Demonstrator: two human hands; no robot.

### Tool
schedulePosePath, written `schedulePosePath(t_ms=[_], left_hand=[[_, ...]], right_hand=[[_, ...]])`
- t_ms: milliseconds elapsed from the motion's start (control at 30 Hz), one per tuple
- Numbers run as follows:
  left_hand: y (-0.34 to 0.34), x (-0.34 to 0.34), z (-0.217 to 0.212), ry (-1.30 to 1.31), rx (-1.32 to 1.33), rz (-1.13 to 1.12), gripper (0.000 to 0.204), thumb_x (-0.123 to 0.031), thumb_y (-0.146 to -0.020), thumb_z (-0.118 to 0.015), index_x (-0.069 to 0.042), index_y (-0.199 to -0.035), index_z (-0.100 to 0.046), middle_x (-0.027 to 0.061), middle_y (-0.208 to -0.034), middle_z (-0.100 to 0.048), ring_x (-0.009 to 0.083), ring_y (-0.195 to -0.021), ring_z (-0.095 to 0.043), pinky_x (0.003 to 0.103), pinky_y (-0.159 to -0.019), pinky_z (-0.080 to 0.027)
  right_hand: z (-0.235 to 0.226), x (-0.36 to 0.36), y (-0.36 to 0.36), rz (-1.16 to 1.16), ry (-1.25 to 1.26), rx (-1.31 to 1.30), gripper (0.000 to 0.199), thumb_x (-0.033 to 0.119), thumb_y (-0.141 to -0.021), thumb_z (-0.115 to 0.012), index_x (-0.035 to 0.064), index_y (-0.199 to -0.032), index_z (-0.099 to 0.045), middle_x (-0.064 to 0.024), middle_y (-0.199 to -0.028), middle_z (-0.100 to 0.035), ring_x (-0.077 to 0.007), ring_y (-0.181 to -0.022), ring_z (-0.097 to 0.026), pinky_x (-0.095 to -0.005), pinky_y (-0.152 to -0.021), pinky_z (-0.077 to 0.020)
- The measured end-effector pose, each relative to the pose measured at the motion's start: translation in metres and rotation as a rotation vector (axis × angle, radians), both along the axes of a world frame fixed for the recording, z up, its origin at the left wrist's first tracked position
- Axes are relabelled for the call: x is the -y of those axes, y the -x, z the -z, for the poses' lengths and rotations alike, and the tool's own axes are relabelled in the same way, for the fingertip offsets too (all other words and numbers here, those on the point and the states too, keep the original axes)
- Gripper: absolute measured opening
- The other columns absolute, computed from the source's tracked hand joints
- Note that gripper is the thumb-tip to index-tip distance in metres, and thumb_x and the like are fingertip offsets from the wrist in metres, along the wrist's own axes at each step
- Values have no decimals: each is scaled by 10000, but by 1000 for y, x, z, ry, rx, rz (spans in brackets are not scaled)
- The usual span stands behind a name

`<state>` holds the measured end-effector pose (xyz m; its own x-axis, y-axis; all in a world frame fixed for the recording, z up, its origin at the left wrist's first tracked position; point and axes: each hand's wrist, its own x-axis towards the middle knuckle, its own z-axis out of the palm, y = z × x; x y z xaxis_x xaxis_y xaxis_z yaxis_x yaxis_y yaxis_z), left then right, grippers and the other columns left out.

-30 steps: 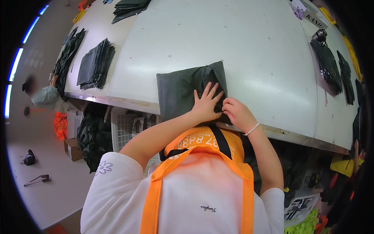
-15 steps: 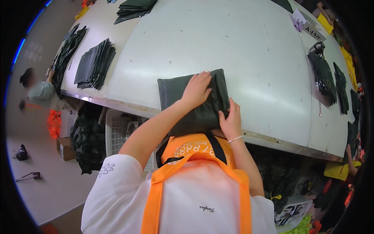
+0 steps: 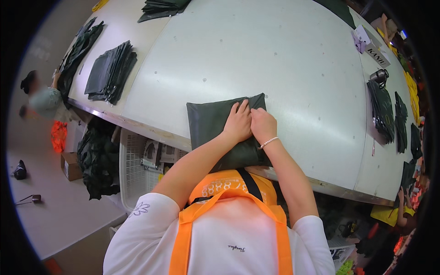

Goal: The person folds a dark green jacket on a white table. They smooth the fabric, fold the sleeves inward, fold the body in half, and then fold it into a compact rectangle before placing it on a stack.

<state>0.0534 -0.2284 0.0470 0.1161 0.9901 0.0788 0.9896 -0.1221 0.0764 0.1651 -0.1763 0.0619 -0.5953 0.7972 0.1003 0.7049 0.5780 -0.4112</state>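
A square bundle of dark green, slightly shiny folded fabric [image 3: 208, 121] lies at the near edge of the table, in front of my body. My left hand [image 3: 238, 123] rests on its upper right part with the fingers stretched and a little apart. Right beside it, my right hand [image 3: 263, 126] is closed, its fingers curled against the bundle near the top right corner and appearing to pinch the fabric. The exact grip is hidden under the fingers. A beaded bracelet [image 3: 268, 142] circles my right wrist.
Dark green folded stacks lie on the pale table [image 3: 275, 59] at left [image 3: 110, 73] and right [image 3: 381, 110]. A dark flask [image 3: 379, 75] stands at right. Below the left edge is a white plastic basket [image 3: 130, 160]. A person [image 3: 46, 98] works at far left.
My right hand has moved from the bundle's right side up to its top right corner, and its fingers have closed. My left hand stays on the fabric, slightly nearer the right hand.
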Motion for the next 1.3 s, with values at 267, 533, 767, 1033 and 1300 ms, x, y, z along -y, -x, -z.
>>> schedulePosePath(t_ms=[267, 533, 767, 1033, 1300], left_hand=[[5, -44, 25, -180, 66, -253, 508, -358, -849, -486, 27, -1172, -555, 167, -1343, -462, 282, -1321, -327, 473, -1061, -253], [10, -58, 28, -207, 132, -256, 576, -350, -840, -532, 48, -1253, -471, 176, -1365, -420, 306, -1322, -318, 499, -1066, -244], [-29, -2, -21, -52, 384, 109, 577, -344, -792, -645, 10, -1222, -496, 253, -1351, -395, 391, -1302, -329, 506, -1080, -249], [-32, 0, -12, 65, 285, 95, 661, -420, -809, -610, 33, -1270, -468, 270, -1417, -313, 369, -1371, -218, 482, -1110, -197], [-48, 13, 9, 26, -111, 87, 524, -300, -815, -478, 76, -1168, -564, 230, -1401, -388, 344, -1393, -195, 470, -1124, -151]], right_hand=[[-6, 34, -44, 215, 29, 4, 384, 62, -821, -549, 64, -1205, -529, -125, -968, -557, -312, -898, -572, -407, -742, -501], [7, 46, -74, 483, 199, -283, 212, 98, -807, -598, 51, -1013, -581, -129, -850, -625, -315, -726, -612, -409, -644, -495], [10, 50, -79, 454, 136, -392, 70, 86, -816, -605, 44, -866, -631, -130, -759, -635, -321, -687, -616, -401, -604, -491], [5, 50, -83, 424, 182, -521, 68, 81, -801, -614, 34, -824, -658, -129, -720, -629, -309, -655, -612, -379, -591, -486], [6, 73, -73, 298, 172, -357, 32, 60, -754, -603, 30, -753, -593, -152, -734, -611, -348, -683, -600, -418, -608, -490]])
